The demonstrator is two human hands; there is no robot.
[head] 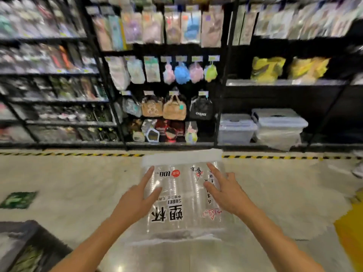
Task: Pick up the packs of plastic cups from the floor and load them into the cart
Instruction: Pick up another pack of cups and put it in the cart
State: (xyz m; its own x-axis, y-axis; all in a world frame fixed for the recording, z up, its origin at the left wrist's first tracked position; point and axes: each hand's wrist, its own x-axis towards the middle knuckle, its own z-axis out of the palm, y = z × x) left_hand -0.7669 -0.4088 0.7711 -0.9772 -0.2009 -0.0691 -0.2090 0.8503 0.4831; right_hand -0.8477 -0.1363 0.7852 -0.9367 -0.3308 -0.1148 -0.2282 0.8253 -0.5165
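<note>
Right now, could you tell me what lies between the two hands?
In the head view, the pack of plastic cups lies between left hand and right hand.

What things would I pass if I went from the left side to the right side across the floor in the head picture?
Green floor sticker → left hand → pack of plastic cups → right hand → yellow floor patch.

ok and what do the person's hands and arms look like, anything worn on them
Nothing worn that shows. The left hand and right hand are bare: no gloves, rings or watch. The left forearm and right forearm are bare down to the frame's bottom edge, with no sleeve or cuff in view.
</note>
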